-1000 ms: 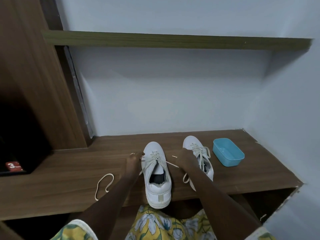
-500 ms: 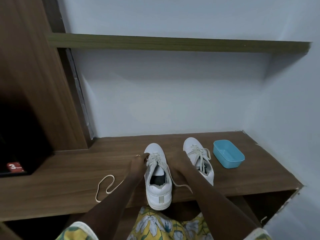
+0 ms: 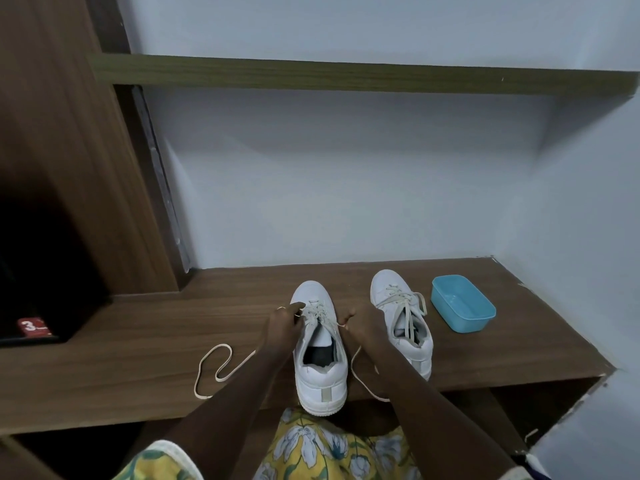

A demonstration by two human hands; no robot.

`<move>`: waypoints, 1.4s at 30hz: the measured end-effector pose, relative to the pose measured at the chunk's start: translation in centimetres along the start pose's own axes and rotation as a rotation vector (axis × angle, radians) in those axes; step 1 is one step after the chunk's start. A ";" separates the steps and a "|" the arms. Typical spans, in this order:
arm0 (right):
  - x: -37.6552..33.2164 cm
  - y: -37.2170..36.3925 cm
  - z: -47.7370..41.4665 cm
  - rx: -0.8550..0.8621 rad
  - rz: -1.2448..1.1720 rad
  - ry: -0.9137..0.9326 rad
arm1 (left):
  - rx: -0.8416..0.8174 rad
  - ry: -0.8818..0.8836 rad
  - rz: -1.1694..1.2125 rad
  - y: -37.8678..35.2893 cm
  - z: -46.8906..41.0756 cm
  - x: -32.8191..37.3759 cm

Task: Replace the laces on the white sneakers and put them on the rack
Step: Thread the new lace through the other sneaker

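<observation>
Head view. Wooden ledge [image 3: 138,341] runs across the lower frame against a pale wall [image 3: 346,185]. The near sneaker [image 3: 322,382], white, stands at 6 o'clock of frame, toe to 12, heel at the ledge's front edge. The second sneaker [image 3: 388,289] is just beside it at its 2 o'clock, fully laced, toe also to 12. The left hand [image 3: 282,322] sits at the near sneaker's 10 o'clock, fingers curled and pinching the lace [image 3: 214,362] at the upper eyelets; there is a ring [image 3: 280,308] on one finger. The right hand [image 3: 363,323] is between the two sneakers, fingers curled and pinching the other run of lace, drawn out sideways from the eyelets. One loose end loops over the ledge toward 8 o'clock of the shoe; the other trails toward 5 o'clock, past the ledge's front edge. A blue tub [image 3: 464,308] stands at 3 o'clock of the second sneaker, apart from it. Upper shelf [image 3: 346,74] at 12. Red label [image 3: 33,327] in a dark recess at 9. Floral garment [image 3: 311,445] at the bottom edge.
</observation>
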State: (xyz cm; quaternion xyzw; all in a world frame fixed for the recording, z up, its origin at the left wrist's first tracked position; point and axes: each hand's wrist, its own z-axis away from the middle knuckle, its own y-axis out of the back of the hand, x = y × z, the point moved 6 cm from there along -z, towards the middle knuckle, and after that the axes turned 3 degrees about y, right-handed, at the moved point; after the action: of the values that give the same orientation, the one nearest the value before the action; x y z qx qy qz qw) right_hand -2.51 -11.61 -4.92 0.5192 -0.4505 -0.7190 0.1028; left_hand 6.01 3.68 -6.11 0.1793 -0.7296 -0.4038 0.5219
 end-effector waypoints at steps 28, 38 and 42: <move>2.8 -0.7 2.8 0.097 0.333 -0.090 | -0.028 0.237 -0.327 0.7 0.8 -1.5; 0.4 0.8 2.1 0.109 0.254 0.093 | 0.063 0.176 -0.182 1.5 1.3 -0.1; -3.0 3.0 1.8 0.186 0.156 0.284 | -0.077 0.185 -0.189 1.1 2.2 1.0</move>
State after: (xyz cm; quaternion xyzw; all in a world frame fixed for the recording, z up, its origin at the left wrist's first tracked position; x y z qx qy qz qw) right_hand -3.66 -10.58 -0.60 0.5861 -0.5350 -0.5835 0.1724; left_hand 3.83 4.55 -4.90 0.2634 -0.6425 -0.4604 0.5531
